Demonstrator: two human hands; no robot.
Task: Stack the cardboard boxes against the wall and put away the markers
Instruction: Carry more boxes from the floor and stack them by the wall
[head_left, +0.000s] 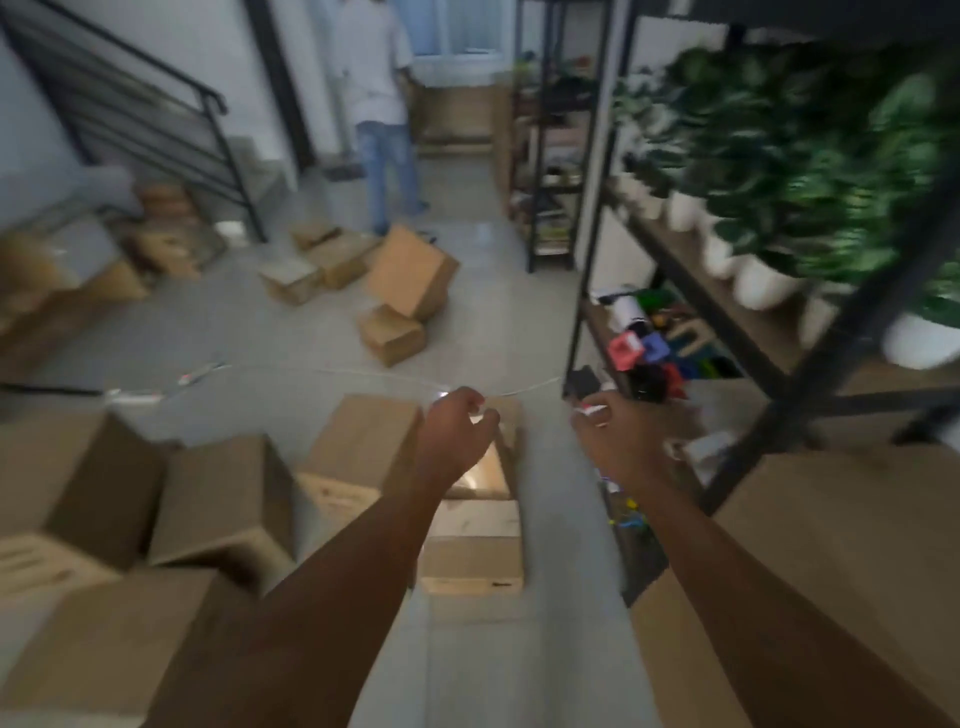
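left hand (457, 426) curled, holding nothing clear | right hand (610, 431) gripped red-white marker (589, 410) | cardboard boxes (363, 452) lay below

Potted plants (810, 171) on black shelving (597, 218); staircase (130, 119); standing person (379, 104).

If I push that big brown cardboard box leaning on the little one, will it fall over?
Probably. The big tilted brown cardboard box rests on one edge against the small brown box, so a nudge likely tips it. It looks stiff, and perhaps light.
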